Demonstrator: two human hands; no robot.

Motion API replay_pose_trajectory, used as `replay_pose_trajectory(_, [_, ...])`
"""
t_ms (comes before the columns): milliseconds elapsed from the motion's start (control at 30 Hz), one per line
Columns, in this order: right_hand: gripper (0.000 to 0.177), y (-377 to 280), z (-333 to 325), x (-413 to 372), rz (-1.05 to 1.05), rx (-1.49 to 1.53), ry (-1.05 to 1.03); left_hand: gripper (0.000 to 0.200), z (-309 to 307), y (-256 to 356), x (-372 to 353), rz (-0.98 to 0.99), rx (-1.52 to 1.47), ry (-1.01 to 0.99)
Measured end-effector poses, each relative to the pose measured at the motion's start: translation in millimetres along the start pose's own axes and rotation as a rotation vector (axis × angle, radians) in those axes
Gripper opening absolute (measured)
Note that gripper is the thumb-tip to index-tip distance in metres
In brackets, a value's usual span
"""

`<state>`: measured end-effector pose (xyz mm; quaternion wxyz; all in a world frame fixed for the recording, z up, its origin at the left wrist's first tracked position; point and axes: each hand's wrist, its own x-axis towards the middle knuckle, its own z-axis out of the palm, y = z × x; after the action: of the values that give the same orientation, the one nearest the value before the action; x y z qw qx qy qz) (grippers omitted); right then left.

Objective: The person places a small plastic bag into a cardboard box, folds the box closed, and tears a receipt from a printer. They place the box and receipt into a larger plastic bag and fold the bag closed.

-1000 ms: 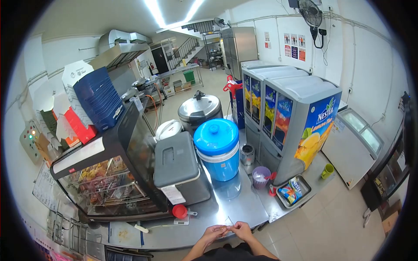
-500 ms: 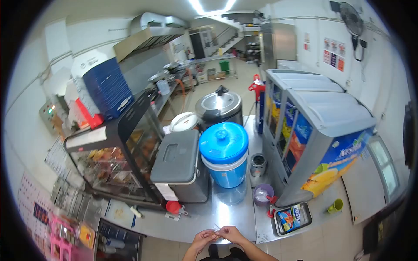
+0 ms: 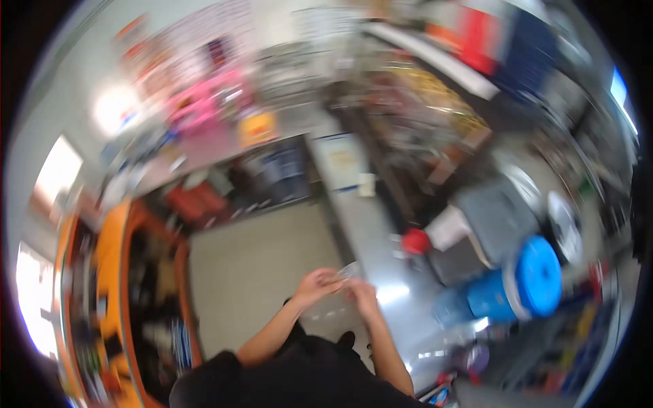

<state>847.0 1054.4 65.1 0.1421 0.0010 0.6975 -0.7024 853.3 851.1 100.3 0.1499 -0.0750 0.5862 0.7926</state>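
Note:
In front of my body, both hands come close together beside the edge of the steel counter (image 3: pixel 371 234). Fingers of my left hand (image 3: pixel 317 285) are closed in a pinch. A small, clear, plastic-looking piece (image 3: pixel 349 270) shows at the fingertips between the two hands; blur hides its kind. My right hand (image 3: pixel 362 294) is also closed, its fingertips at the lower end of that piece. On the counter to the right, a red cup (image 3: pixel 415 241) is nearest to my right hand.
A blue drink cooler (image 3: pixel 490 299) and a grey lidded box (image 3: pixel 500 214) stand right. Beyond are a cutting board (image 3: pixel 340 162) and a glass display case (image 3: pixel 428 115). Pink racks (image 3: pixel 207 102) stand at the back. An orange cabinet (image 3: pixel 112 285) is at left, beyond the tiled floor (image 3: pixel 252 251).
My view has swung left and tilted down, bringing the orange cabinet into sight and moving the cooler to the right. My hands have stayed together, now with a clear piece visible between them.

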Motion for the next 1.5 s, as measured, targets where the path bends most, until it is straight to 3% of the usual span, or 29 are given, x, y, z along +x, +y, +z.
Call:
replay_pose_trajectory(67, [0.032,-37,53,30,-0.037,0.150,-0.076,0.050,-57,9,-6,0.100,0.038,0.076])
replay_pose_trajectory(200, [0.024,-83,185,91,-0.057,-0.034,-0.345,0.047,-175,54,-48,0.207,-0.226,0.241])
replay_pose_trajectory(267, [0.018,-80,258,125,-0.170,-0.240,-0.442,0.047,-236,67,-73,0.209,-0.377,0.340])
replay_pose_trajectory(333, [0.017,-86,340,154,-0.318,-0.466,-0.616,0.044,-290,69,-96,0.342,-0.357,0.388])
replay_pose_trajectory(467, [0.013,-123,474,163,-0.222,-0.314,-0.949,0.037,-380,82,-145,0.441,-0.310,0.554])
replay_pose_trajectory(567, [0.014,-139,538,176,-0.220,-0.323,-1.053,0.032,-422,108,-166,0.352,-0.282,0.685])
replay_pose_trajectory(700, [0.016,-131,609,190,-0.134,-0.299,-1.089,0.026,-471,118,-173,0.483,-0.566,0.684])
replay_pose_trajectory(800, [0.015,-132,643,239,-0.184,-0.336,-1.170,0.031,-494,140,-151,0.431,-0.553,0.686])
replay_pose_trajectory(900, [0.015,-136,675,296,-0.065,-0.249,-1.188,0.048,-548,160,-124,0.374,-0.486,0.704])
replay_pose_trajectory(1033, [0.015,-131,727,387,-0.007,-0.135,-1.149,0.053,-631,193,-64,0.493,-0.324,0.626])
replay_pose_trajectory(1233, [0.018,-158,814,546,0.076,-0.150,-1.374,0.068,-728,294,26,0.469,-0.246,0.596])
replay_pose_trajectory(1333, [0.021,-203,854,583,0.307,-0.081,-1.471,0.070,-773,339,66,0.404,-0.217,0.633])
replay_pose_trajectory(1367, [0.023,-202,865,600,0.277,-0.113,-1.486,0.065,-781,358,71,0.392,-0.174,0.651])
replay_pose_trajectory(1467, [0.024,-194,903,642,0.174,-0.313,-1.461,0.054,-818,360,96,0.359,-0.509,0.662])
replay_pose_trajectory(1500, [0.024,-190,915,651,0.149,-0.324,-1.454,0.046,-827,360,100,0.387,-0.423,0.692])
